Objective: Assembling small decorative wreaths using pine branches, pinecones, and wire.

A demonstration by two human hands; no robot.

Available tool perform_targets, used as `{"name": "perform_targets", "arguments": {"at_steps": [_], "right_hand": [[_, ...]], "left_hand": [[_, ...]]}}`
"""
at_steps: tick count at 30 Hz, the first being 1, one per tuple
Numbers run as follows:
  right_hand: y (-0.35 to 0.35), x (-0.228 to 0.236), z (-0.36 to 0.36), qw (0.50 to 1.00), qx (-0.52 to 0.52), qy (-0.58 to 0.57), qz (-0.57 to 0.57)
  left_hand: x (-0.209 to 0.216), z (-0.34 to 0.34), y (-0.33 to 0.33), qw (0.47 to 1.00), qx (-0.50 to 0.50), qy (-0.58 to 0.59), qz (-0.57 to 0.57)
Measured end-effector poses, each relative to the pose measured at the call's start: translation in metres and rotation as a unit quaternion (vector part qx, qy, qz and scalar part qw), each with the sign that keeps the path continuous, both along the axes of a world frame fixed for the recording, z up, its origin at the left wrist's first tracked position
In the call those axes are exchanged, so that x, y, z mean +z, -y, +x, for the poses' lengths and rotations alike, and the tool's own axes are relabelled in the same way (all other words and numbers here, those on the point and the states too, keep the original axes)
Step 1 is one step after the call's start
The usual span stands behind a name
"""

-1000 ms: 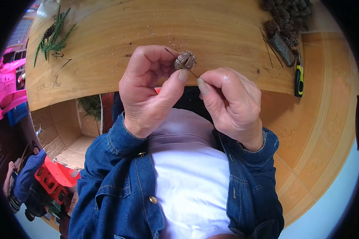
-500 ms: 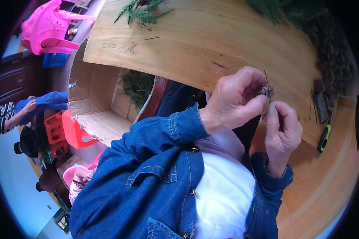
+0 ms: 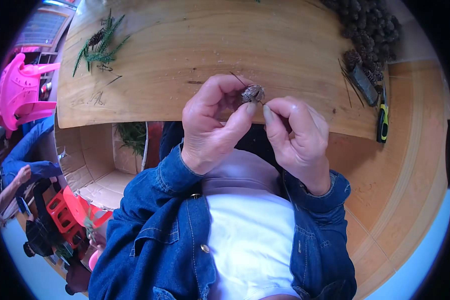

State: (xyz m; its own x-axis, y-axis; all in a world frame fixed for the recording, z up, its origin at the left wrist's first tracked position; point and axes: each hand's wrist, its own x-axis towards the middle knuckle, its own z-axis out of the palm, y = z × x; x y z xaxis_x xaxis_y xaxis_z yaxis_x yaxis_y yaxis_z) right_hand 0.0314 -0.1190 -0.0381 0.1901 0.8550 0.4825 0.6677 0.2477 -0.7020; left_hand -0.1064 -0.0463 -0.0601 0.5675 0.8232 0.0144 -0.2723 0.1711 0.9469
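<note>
Brown cone (image 3: 253,93): wire (image 3: 237,78) slants down rightward; left fingers (image 3: 240,118) pinching cone, right fingers (image 3: 269,116) wire.

One left hand (image 3: 212,122), one right hand (image 3: 301,137), one held pine cone (image 3: 254,93), one desk (image 3: 170,50), one cardboard box (image 3: 97,155) near left, one yellow-and-black tool (image 3: 383,122) at right; far right, heaped cones (image 3: 369,32) beyond counting.

My left hand (image 3: 217,122): one, thumb and curled fingers in a pinch. My right hand (image 3: 300,137): one, just beside it, likewise pinched. My forearms (image 3: 167,172): two, angled inward.
</note>
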Motion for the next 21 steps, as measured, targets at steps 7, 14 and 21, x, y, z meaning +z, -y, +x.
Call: {"name": "perform_targets", "arguments": {"at_steps": [7, 14, 21], "right_hand": [[0.003, -0.003, 0.001, 1.000, -0.006, -0.004, 0.008], [0.011, 0.002, -0.004, 0.985, -0.013, -0.146, -0.087], [0.008, -0.003, 0.001, 0.994, 0.005, -0.111, -0.023]], "left_hand": [[-0.008, -0.001, -0.001, 0.984, 0.026, -0.053, 0.167], [-0.012, 0.004, 0.000, 0.964, 0.051, -0.042, 0.259], [-0.009, 0.001, 0.006, 0.996, -0.017, 0.033, 0.084]]}}
